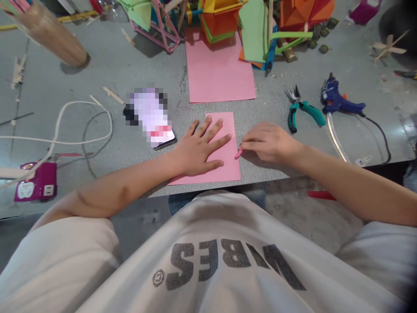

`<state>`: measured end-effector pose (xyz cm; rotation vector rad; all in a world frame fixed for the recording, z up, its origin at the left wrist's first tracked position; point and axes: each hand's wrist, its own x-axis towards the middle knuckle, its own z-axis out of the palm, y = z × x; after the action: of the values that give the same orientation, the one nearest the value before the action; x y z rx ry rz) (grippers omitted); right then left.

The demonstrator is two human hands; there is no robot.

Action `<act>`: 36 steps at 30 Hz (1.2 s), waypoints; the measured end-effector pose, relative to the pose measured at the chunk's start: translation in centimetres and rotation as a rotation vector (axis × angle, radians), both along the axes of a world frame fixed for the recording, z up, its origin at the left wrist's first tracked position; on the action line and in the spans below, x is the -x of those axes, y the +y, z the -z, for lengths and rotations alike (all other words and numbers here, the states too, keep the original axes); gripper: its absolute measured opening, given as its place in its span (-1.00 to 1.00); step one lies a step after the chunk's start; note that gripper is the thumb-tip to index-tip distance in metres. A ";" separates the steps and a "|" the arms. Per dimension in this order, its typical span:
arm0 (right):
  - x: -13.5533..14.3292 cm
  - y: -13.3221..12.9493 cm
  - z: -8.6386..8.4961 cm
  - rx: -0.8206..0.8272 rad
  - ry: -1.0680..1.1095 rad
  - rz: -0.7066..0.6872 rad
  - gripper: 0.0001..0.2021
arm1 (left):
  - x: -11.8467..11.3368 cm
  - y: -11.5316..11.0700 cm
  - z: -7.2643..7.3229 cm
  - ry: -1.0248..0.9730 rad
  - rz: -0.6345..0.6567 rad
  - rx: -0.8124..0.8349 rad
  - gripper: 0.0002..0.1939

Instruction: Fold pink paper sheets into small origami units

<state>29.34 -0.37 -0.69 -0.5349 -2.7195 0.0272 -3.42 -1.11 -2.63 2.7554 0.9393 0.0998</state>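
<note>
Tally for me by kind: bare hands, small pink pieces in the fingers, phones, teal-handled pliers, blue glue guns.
Hands: 2, left hand and right hand
Small pink piece: 1
Phone: 1
Teal-handled pliers: 1
Blue glue gun: 1
Total: 6

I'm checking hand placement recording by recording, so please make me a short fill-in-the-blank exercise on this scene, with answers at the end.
1. The left hand lies spread on a paper sheet colored ____.
2. A small pink item is held in the ____ hand.
3. In the picture, the glue gun lies to the ____ of the pliers.
4. Of the two hands, the phone is nearer the ____ one.

Missing words: pink; right; right; left.
</note>
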 end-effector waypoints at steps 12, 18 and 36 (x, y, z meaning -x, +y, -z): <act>2.1 -2.5 0.3 0.034 -0.046 -0.079 -0.69 | 0.1 0.0 -0.2 -0.014 -0.004 0.032 -0.04; 0.3 -3.4 0.2 0.096 -0.076 -0.083 -0.73 | 0.2 0.2 0.0 -0.011 -0.005 0.043 -0.05; 3.2 -4.7 0.0 0.100 -0.054 -0.216 -0.79 | 0.1 0.3 -0.3 0.051 -0.006 0.044 0.04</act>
<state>26.18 -5.08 -0.73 -0.2701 -2.8282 0.2089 -3.48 -0.83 -2.33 2.7267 0.9510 0.0103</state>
